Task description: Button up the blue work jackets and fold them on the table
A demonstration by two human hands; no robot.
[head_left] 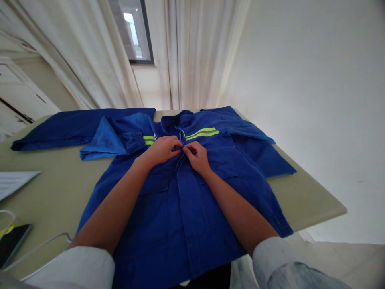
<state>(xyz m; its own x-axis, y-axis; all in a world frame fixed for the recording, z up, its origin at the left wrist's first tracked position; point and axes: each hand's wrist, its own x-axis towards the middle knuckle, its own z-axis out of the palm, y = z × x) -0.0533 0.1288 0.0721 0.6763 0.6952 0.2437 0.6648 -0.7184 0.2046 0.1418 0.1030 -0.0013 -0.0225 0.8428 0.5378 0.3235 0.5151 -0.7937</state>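
A blue work jacket (156, 208) with yellow-green and grey chest stripes lies spread front side up, collar toward the far side. Its lower hem hangs over the near edge. At the chest, my left hand (165, 149) pinches the front placket from the left. Close against it, my right hand (197, 155) pinches the same placket from the right, thumb and forefinger together. The fingertips of both hands almost meet there. Whether a button lies between them is hidden. Below the hands, the placket flap (188, 200) runs down to the hem.
More dark blue folded cloth (75, 126) lies under the jacket's sleeves at the far side. A pale green tabletop (306, 200) carries it all. At left are a paper sheet (15, 182), a dark phone-like device (13, 243) and a white cable (39, 245). A wall stands at right.
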